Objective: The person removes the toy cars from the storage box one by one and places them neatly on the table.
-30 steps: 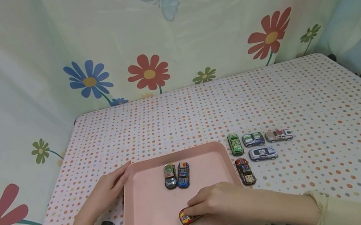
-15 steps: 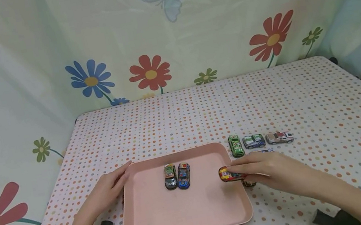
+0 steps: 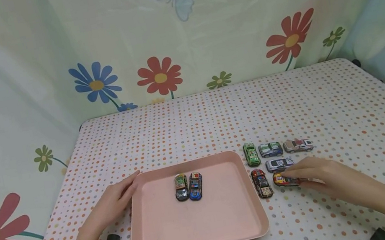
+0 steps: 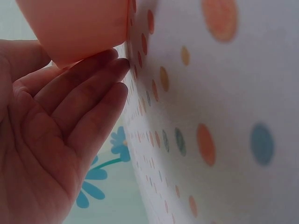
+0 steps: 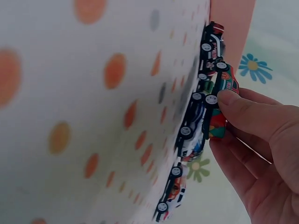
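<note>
My right hand (image 3: 322, 174) pinches a red and yellow toy car (image 3: 283, 179) between thumb and fingers, right beside a white toy car (image 3: 279, 164). In the right wrist view the pinched toy car (image 5: 224, 88) has its wheels toward the table, seemingly just off it. A pink tray (image 3: 199, 229) lies in front of me, with two toy cars side by side inside, one green and black (image 3: 181, 187), one blue (image 3: 195, 186). My left hand (image 3: 115, 198) rests at the tray's far left corner. The left wrist view shows its fingers (image 4: 96, 100) nearly straight against the tray's outer wall.
Right of the tray stand a green toy car (image 3: 251, 154), a green and white one (image 3: 270, 149), a beige and white one (image 3: 298, 145) and a red and black one (image 3: 262, 184). A dotted cloth (image 3: 179, 135) covers the table; a flowered curtain (image 3: 228, 12) hangs behind.
My right hand has lifted the red and yellow toy car out of the tray and carried it right, over the rim, to the other cars. My left hand has stayed put.
</note>
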Available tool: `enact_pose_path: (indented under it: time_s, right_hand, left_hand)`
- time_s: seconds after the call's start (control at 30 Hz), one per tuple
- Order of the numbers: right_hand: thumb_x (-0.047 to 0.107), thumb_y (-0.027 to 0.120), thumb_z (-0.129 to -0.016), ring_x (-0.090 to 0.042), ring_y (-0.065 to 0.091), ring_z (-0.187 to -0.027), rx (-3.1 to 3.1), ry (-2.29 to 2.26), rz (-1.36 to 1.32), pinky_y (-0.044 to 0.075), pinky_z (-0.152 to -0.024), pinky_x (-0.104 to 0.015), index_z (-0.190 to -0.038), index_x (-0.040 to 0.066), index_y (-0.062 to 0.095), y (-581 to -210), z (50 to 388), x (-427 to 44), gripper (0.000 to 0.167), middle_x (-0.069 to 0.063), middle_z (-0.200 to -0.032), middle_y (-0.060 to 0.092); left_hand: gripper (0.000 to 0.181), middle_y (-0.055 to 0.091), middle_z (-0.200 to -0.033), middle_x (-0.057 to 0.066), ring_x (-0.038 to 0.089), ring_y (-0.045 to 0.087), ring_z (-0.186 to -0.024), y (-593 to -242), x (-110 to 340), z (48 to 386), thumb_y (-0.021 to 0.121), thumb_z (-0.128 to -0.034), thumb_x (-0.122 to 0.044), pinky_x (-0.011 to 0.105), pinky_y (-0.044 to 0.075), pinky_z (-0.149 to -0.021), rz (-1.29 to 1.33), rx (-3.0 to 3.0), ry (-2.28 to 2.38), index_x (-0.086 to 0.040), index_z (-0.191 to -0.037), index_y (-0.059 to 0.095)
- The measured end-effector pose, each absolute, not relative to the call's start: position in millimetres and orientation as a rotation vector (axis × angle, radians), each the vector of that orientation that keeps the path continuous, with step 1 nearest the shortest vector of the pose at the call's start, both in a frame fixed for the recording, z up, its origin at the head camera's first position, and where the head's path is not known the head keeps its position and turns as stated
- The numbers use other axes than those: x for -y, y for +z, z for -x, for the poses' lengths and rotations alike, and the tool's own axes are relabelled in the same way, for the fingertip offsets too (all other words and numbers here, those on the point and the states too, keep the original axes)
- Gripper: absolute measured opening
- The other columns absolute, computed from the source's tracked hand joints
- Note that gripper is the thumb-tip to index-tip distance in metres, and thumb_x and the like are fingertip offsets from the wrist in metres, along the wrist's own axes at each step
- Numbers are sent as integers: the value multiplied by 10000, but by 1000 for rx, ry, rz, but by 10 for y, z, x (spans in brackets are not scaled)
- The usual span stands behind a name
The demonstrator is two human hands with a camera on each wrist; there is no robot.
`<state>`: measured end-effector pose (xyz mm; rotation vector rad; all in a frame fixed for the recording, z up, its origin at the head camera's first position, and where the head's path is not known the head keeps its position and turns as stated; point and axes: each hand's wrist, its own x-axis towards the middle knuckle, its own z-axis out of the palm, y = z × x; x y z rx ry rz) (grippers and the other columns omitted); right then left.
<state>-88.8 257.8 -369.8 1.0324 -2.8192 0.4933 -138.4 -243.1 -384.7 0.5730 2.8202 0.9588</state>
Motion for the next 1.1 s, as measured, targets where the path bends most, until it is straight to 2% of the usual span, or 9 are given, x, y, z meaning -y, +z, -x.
enact_pose_path:
  time_s: [0.2, 0.33, 0.63, 0.83, 0.97, 1.1]
  right_hand:
    - [6, 785, -704, -166, 600, -947, 2877, 506, -1067, 528, -736, -323, -1132, 177, 690, -3758, 921, -2586, 470, 42, -1055, 635]
    - [21, 794, -696, -138, 602, -941, 2882, 503, -1063, 526, -742, -310, -1114, 192, 685, -3772, 933, -2569, 464, 65, -1046, 637]
    - [71, 789, -724, -176, 612, -928, 2948, 421, -1031, 528, -734, -347, -1083, 188, 651, -3737, 941, -2493, 402, 29, -1028, 641]
    - [82, 802, -717, -207, 625, -945, 2734, 379, -1145, 539, -687, -336, -1129, 141, 663, -3389, 999, -2227, 439, -12, -1080, 641]
    - [130, 750, -802, -204, 620, -975, 2738, 378, -1193, 537, -714, -350, -1194, 136, 646, -3064, 1086, -1847, 405, -27, -1138, 628]
    - [128, 707, -851, -204, 605, -1025, 2694, 395, -1389, 530, -758, -355, -1234, 123, 634, -2935, 1243, -1523, 390, -34, -1187, 613]
  left_hand:
    - [446, 485, -1338, 167, 325, 447, -1218, -3855, 2447, 1377, 435, -1015, -257, 504, 382, -955, -569, -2825, 968, -19, -1393, 440]
    - [443, 485, -1337, 169, 327, 447, -1218, -3850, 2453, 1368, 434, -1016, -250, 505, 381, -956, -572, -2828, 972, -16, -1391, 440]
    - [440, 495, -1328, 170, 307, 462, -1208, -3845, 2450, 1380, 442, -1014, -244, 489, 390, -953, -601, -2819, 977, -13, -1389, 441]
    - [440, 499, -1321, 175, 316, 463, -1206, -3844, 2456, 1392, 442, -1014, -242, 491, 389, -953, -603, -2821, 968, -6, -1386, 443]
    - [436, 486, -1332, 182, 329, 455, -1210, -3846, 2452, 1395, 446, -1013, -225, 495, 389, -952, -604, -2814, 973, 6, -1384, 440]
    - [435, 491, -1329, 177, 325, 460, -1206, -3845, 2435, 1407, 448, -1013, -224, 491, 393, -949, -612, -2804, 993, 7, -1381, 442]
